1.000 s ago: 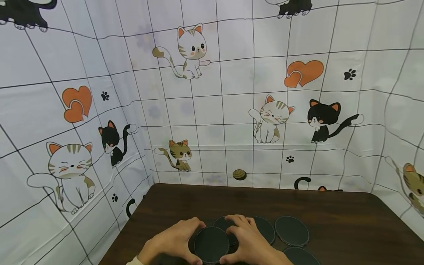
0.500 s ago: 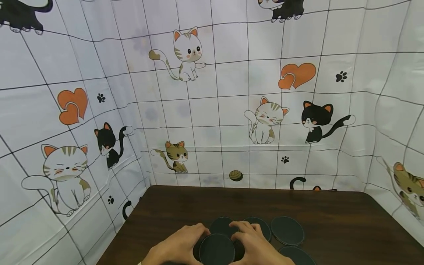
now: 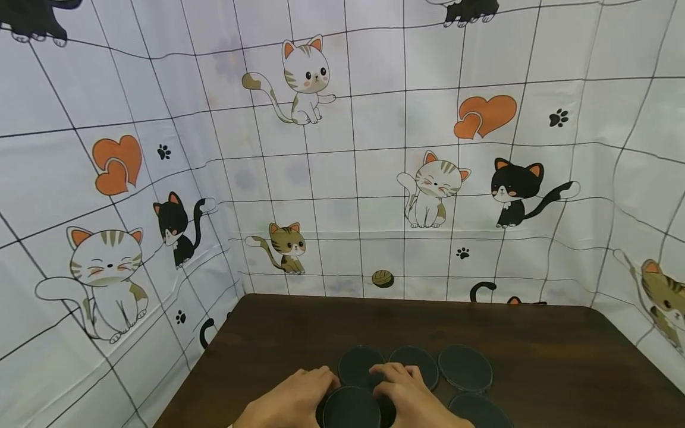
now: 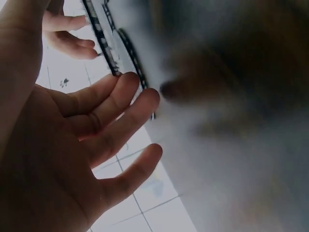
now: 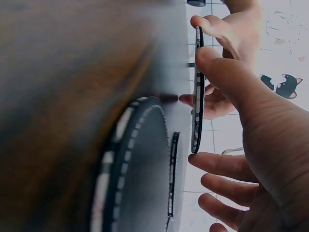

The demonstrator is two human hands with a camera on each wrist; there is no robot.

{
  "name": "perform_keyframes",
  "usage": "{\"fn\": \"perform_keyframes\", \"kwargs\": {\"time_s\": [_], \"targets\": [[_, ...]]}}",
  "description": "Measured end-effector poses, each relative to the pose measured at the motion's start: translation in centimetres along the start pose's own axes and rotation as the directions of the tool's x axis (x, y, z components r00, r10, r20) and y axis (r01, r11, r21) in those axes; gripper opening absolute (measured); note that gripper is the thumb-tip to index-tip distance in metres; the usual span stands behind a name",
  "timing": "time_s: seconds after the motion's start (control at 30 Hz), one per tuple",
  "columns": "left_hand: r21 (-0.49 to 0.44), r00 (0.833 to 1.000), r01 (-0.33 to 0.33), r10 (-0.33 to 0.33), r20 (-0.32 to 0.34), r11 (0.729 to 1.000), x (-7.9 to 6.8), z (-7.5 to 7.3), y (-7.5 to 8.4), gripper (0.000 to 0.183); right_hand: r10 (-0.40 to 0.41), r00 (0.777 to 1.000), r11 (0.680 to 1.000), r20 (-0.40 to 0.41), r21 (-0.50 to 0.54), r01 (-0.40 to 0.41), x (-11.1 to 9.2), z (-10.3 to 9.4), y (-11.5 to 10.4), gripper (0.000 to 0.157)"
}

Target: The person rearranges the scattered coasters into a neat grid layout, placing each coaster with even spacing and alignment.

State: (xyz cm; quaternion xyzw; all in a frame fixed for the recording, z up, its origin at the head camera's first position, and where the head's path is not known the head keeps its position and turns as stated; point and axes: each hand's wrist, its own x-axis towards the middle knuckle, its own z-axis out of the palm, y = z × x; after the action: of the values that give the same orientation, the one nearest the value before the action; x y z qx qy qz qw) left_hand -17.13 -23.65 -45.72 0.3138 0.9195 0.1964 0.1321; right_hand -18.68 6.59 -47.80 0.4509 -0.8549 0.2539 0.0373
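Both hands hold a round dark coaster (image 3: 351, 409) between them, low in the head view. My left hand (image 3: 291, 399) grips its left edge and my right hand (image 3: 409, 395) its right edge. Seen edge-on in the right wrist view, the thin coaster (image 5: 197, 92) has a black-and-white patterned rim, with the right thumb and index fingertip at its edge and the left hand beyond. A second coaster (image 3: 353, 364) lies just behind the held one, partly covered by the right fingers. In the left wrist view, the left hand's fingertips (image 4: 129, 84) are right at a coaster rim.
More coasters lie on the dark wooden table (image 3: 332, 324): one behind the right hand (image 3: 414, 361), one farther right (image 3: 465, 367), and a front one (image 3: 480, 411) cut off by the frame. A cat-patterned white curtain (image 3: 342, 178) hangs around the table's back and sides.
Both hands have drawn the held coaster toward the body and slightly right, so more of the coaster behind it shows. The other coasters keep their places on the table.
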Motion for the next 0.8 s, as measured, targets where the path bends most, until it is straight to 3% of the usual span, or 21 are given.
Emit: {"fn": "perform_keyframes", "kwargs": {"time_s": [0.3, 0.57, 0.8], "targets": [[0.158, 0.997, -0.078, 0.081, -0.008, 0.984, 0.6, 0.9, -0.7, 0.076, -0.032, 0.999, 0.999, -0.001, -0.023, 0.032, -0.5, 0.7, 0.4, 0.058], [0.293, 0.997, -0.060, 0.073, -0.032, 0.954, 0.7, 1.2, 0.6, 0.070, -0.102, 0.994, 0.987, -0.040, -0.132, 0.096, -0.8, 1.1, 0.8, 0.055], [0.311, 0.998, -0.040, 0.050, -0.025, 0.949, 0.7, 1.4, 0.7, 0.070, -0.104, 0.994, 0.981, -0.045, -0.172, 0.094, -0.9, 1.3, 0.8, 0.058]]}}
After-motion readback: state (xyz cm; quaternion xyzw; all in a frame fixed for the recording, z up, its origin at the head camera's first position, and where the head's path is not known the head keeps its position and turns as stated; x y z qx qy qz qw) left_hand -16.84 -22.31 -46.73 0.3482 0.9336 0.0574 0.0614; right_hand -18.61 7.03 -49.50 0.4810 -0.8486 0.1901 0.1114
